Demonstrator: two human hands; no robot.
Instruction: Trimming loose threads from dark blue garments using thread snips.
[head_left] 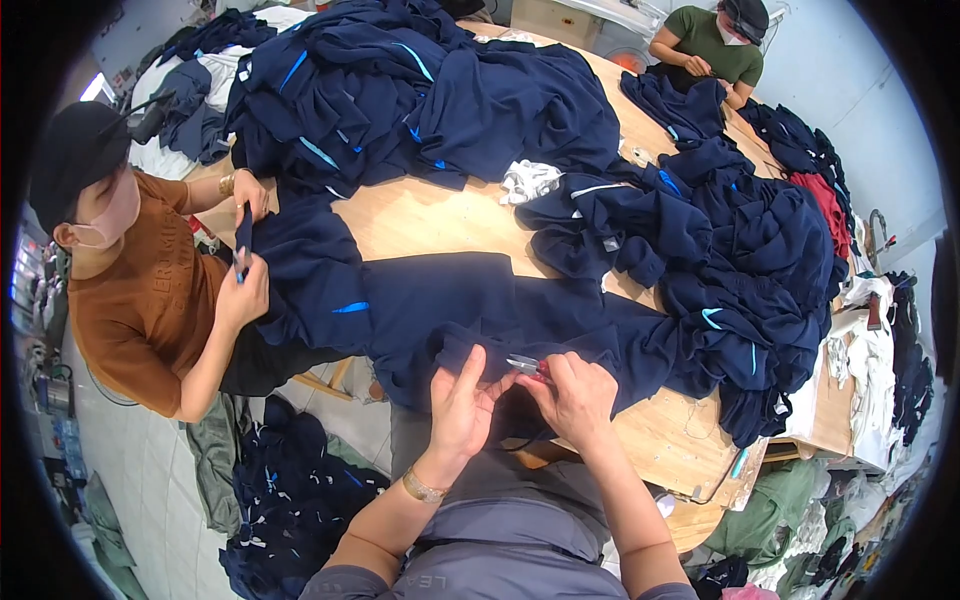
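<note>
A navy garment (pixel 440 290) lies spread across the table edge in front of me, its near part hanging toward my lap. My left hand (pixel 462 408) is closed on a fold of it, thumb up and fingers curled under the cloth. In my right hand (pixel 578 398) is a small pair of thread snips (pixel 528 367) with red handles and metal blades. The blades point left, close to the fingertips of my left hand and over the fabric. Any thread between them is too fine to make out.
Navy garment heaps cover the far table (pixel 420 90) and right side (pixel 750 240). At left, a co-worker in a brown shirt (pixel 150 290) holds dark cloth and a small tool; another in green (pixel 715 50) works at far right. Cloth piles (pixel 290 490) lie on the floor.
</note>
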